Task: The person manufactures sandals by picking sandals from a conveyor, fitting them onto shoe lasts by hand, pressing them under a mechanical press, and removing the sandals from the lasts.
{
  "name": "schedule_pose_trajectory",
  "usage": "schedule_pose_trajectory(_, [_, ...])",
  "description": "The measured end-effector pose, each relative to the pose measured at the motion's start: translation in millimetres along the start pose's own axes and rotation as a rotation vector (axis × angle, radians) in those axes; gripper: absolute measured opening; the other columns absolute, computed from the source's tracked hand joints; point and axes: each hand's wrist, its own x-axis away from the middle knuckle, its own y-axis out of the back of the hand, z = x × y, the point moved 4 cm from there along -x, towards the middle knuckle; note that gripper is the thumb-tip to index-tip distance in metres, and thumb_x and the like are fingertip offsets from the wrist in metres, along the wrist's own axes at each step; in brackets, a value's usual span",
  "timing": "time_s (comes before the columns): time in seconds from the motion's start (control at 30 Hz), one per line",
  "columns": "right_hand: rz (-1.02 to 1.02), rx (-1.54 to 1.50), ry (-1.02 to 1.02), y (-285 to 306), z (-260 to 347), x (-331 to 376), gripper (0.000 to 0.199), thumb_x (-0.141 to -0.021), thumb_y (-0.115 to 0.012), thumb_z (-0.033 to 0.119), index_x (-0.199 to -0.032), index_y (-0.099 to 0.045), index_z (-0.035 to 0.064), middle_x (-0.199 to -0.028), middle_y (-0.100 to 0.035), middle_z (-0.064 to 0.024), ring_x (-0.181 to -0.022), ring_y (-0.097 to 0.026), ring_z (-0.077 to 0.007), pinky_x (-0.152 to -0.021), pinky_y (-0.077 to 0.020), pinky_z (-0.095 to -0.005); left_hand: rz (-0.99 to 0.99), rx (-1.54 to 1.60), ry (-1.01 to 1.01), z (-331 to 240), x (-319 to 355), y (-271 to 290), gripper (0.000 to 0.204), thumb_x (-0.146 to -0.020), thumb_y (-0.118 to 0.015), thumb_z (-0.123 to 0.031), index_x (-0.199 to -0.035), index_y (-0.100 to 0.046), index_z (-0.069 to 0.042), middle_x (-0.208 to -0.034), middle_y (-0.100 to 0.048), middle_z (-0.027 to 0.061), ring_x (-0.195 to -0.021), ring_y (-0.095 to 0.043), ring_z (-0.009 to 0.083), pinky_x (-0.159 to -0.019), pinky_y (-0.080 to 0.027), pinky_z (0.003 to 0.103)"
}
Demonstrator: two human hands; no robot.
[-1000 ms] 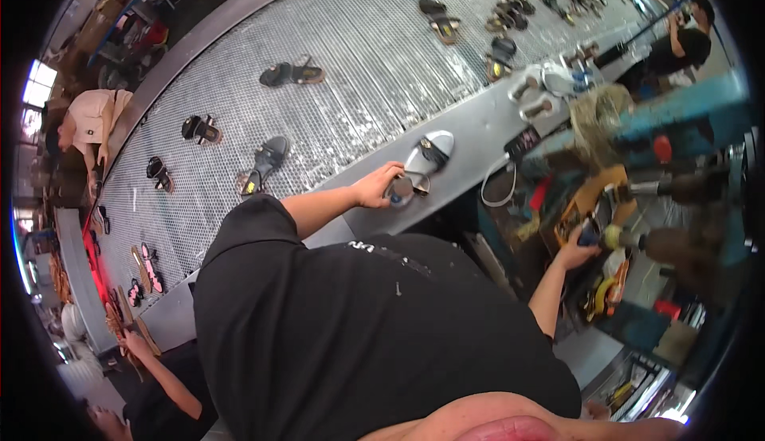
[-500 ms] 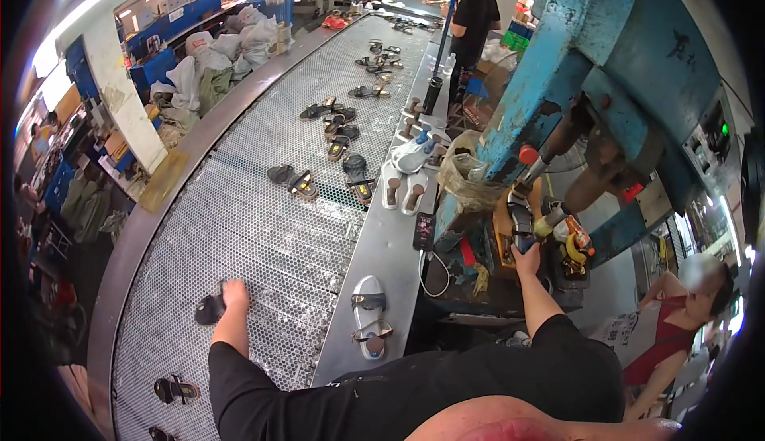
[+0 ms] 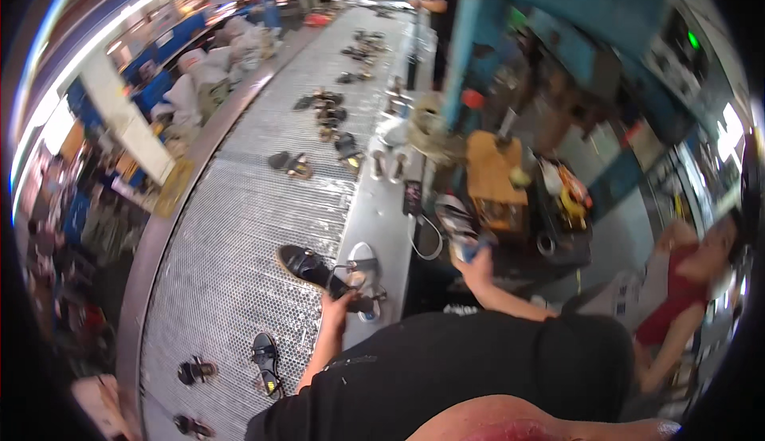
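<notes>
My left hand [image 3: 336,307] is closed around the heel end of a black sandal [image 3: 299,264] and holds it over the inner edge of the conveyor. Beside that hand, a pale shoe last [image 3: 362,258] with dark straps lies on the metal ledge, partly covered. My right hand [image 3: 476,267] grips another dark strappy sandal [image 3: 454,216] at its heel, where something blue shows; motion blurs it. This sandal is just left of the wooden block [image 3: 490,166] under the press.
Several dark sandals [image 3: 265,353] are spread along the perforated conveyor [image 3: 231,234]. The blue press [image 3: 574,35] rises at right, with a clear bag [image 3: 434,130] by its post. A phone-like device [image 3: 412,196] with a white cable sits on the ledge. A person in red [image 3: 677,297] is close by on the right.
My right hand has drawn its sandal off the wooden block, leftward and nearer. My left hand has lifted a sandal from the conveyor and moved right to the ledge. The view has shifted and blurred.
</notes>
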Motion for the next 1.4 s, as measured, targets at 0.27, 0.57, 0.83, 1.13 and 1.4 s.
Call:
schedule_pose_trajectory(0.27, [0.681,-0.585,0.093,-51,107,32,0.066,-0.065,-0.075,0.013,-0.125,-0.05,0.0062,-0.118,-0.055,-0.0108,-0.112,-0.054,-0.0196,-0.098,-0.0409,-0.0312,0.258,0.719,-0.027,-13,-69,-31,0.042,-0.084,-0.057,-0.006,-0.122,-0.047,0.012,-0.12,-0.058,0.0227,-0.111,-0.058,0.0347,-0.102,-0.045,0.046])
schedule_pose_trajectory(0.57, [0.77,-0.574,0.207,38,62,36,0.068,-0.065,-0.077,0.011,-0.125,-0.046,0.0042,-0.118,-0.054,-0.0112,-0.116,-0.051,-0.0224,-0.1,-0.0389,-0.0336,0.323,0.335,0.065,8,-65,-151,0.05,-0.096,-0.045,-0.035,-0.127,-0.048,0.004,-0.119,-0.057,0.0174,-0.105,-0.06,0.0287,-0.097,-0.048,0.044])
schedule_pose_trajectory(0.83, [-0.038,-0.047,0.099,91,5,-35,0.066,-0.057,-0.08,0.023,-0.112,-0.05,0.0027,-0.103,-0.057,-0.0214,-0.097,-0.056,-0.0398,-0.085,-0.0465,-0.0434,0.545,-0.334,-0.283,-4,-42,-254,0.059,-0.095,-0.057,-0.022,-0.145,-0.032,-0.004,-0.075,-0.058,0.0026,-0.06,-0.048,0.0087,-0.055,-0.04,0.021])
schedule_pose_trajectory(1.13, [-0.073,0.36,0.113,43,-128,-136,0.081,-0.063,-0.08,0.024,-0.125,-0.042,-0.0102,-0.128,-0.046,-0.0288,-0.12,-0.044,-0.0434,-0.103,-0.0378,-0.0442,-0.248,-1.379,-0.539,-3,-34,-109,0.061,-0.078,-0.073,-0.023,-0.132,-0.05,-0.004,-0.118,-0.055,0.0195,-0.108,-0.052,0.0354,-0.096,-0.042,0.045])
schedule_pose_trajectory(1.4, [-0.142,0.332,0.253,43,-100,-164,0.062,-0.07,-0.077,0.026,-0.113,-0.045,-0.0057,-0.106,-0.052,-0.0254,-0.103,-0.052,-0.0427,-0.088,-0.0434,-0.0465,-0.268,-1.527,-0.318,21,-9,-90,0.066,-0.075,-0.073,-0.036,-0.131,-0.052,-0.006,-0.125,-0.052,0.0209,-0.12,-0.045,0.0385,-0.101,-0.038,0.047])
